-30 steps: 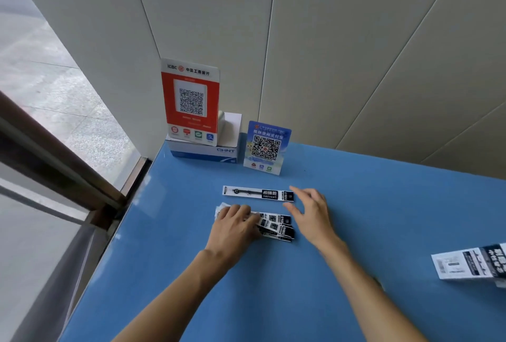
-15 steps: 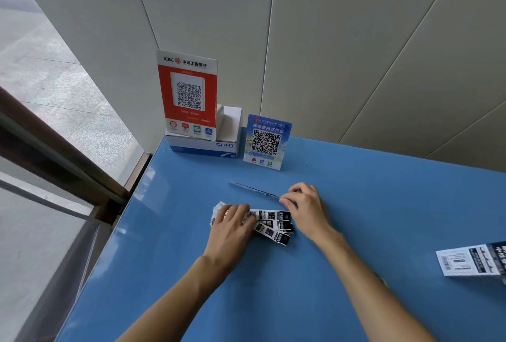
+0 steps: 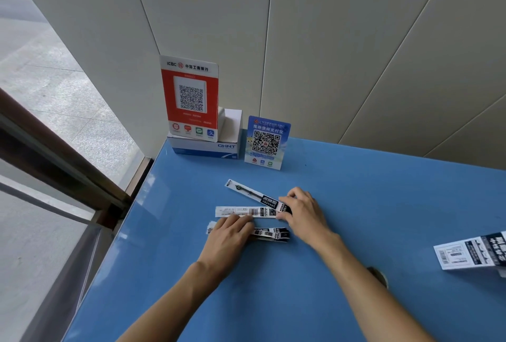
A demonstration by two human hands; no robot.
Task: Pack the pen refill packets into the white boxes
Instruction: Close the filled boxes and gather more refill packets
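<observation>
Several long white-and-black pen refill packets lie on the blue table (image 3: 356, 204). My right hand (image 3: 304, 211) pinches the right end of one refill packet (image 3: 253, 195), which slants up to the left. A second packet (image 3: 243, 211) lies flat just below it, barcode side up, its right end against my right fingers. My left hand (image 3: 228, 237) rests flat on a small stack of packets (image 3: 272, 233), covering its left part. A white box (image 3: 471, 252) with black print lies at the right edge, partly out of view.
A white-and-blue carton (image 3: 208, 147) stands at the back left corner with a red QR sign (image 3: 190, 97) on it. A blue QR sign (image 3: 266, 142) stands beside it. The wall runs behind; the table's left edge drops toward a window.
My right hand has lifted one packet off the table by its right end and turned it. A second packet now lies separate above the stack. My left hand stays on the stack.
</observation>
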